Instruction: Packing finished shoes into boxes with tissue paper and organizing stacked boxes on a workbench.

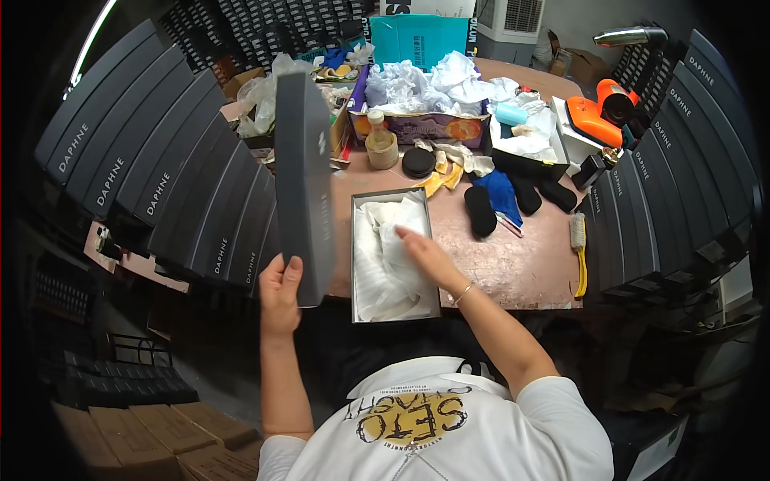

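Note:
In my left hand [281, 297] is a dark grey shoebox lid [309, 184], gripped by its lower end and held up on edge. To its right, the open shoebox [436, 264] lies on the table's near edge. Crumpled white tissue paper [385, 276] fills the box, and whatever may lie under it is hidden. My right hand [425, 254] reaches over the box's right side, fingers stretched out at the paper and holding nothing I can see.
Tall stacks of dark shoeboxes flank me at left [120, 152] and right [666, 176]. Behind the open box stand a glue jar [382, 151] and a purple carton [417, 124] of crumpled paper. Black pads [480, 212], a blue cloth [499, 196] and a yellow-handled brush [579, 256] lie rightward.

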Demonstrator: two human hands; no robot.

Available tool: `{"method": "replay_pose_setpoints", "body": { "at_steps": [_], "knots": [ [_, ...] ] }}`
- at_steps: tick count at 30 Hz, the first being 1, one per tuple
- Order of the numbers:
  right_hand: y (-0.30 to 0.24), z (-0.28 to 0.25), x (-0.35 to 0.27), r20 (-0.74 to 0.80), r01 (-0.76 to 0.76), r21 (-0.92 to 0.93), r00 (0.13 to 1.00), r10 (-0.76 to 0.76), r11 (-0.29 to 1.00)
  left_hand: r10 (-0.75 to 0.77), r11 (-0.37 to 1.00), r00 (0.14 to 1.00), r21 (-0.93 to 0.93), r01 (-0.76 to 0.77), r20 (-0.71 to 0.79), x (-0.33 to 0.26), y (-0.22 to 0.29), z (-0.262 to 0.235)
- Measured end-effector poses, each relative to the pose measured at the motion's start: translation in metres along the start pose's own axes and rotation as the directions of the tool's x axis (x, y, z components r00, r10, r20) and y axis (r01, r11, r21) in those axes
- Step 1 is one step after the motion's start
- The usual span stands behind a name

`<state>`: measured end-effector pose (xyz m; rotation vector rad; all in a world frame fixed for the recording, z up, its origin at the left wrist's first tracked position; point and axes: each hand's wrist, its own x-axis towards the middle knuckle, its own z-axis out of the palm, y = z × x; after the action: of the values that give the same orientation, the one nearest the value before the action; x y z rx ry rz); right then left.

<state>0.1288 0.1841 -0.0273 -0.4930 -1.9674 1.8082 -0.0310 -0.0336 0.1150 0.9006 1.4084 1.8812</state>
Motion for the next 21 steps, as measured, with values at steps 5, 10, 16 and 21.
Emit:
{"method": "replay_pose_setpoints", "body": {
  "at_steps": [5,10,16,21],
  "knots": [
    [-0.068,-0.053,-0.038,-0.203,0.142,0.419,0.977,-0.06,0.897,-0.267,0.865,0.957,-0.41,0.291,0.117,0.003,-0.061,0.066],
    [-0.021,-0.074,-0.065,-0.416,-0.326,-0.265,0.888,0.197,0.908,0.18,0.593,0.967,0.765,-0.251,0.177,-0.008,-0.131,0.047],
    [0.037,-0.014,-0.004,-0.311,-0.247,-0.318,0.939,0.145,0.915,-0.143,0.936,0.964,0.286,0.206,-0.225,-0.007,-0.144,0.013],
    [0.007,-0.005,-0.02,-0.299,-0.248,-0.175,0.936,0.188,0.953,-0.234,0.773,0.965,0.581,0.257,-0.115,-0.004,-0.108,-0.018]
  ]
}}
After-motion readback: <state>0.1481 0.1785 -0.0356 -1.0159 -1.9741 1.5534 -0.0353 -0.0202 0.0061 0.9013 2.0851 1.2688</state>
